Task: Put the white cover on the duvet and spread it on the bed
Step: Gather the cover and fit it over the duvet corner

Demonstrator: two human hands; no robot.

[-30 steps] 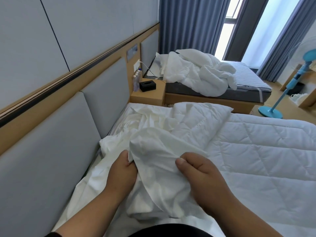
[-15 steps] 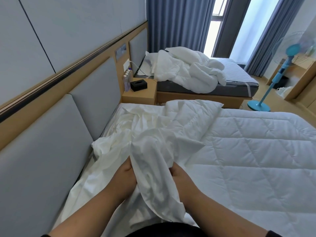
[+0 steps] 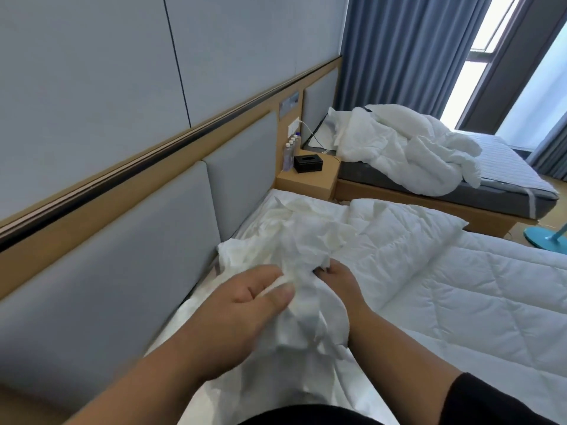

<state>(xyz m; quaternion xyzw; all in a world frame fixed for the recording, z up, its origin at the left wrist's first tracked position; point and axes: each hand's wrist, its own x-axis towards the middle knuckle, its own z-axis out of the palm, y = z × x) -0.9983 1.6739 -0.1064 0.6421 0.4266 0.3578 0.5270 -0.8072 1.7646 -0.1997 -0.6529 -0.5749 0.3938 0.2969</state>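
Both hands had gathered the white cover [image 3: 310, 250] tighter; left hand [image 3: 245, 308] and right hand [image 3: 336, 279] gripped it, duvet [image 3: 460, 286] uncovered.

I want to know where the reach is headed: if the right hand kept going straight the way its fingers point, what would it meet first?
The right hand points up the bed into the bunched white cover it already grips; beyond lies the quilted duvet, though depth is unclear.
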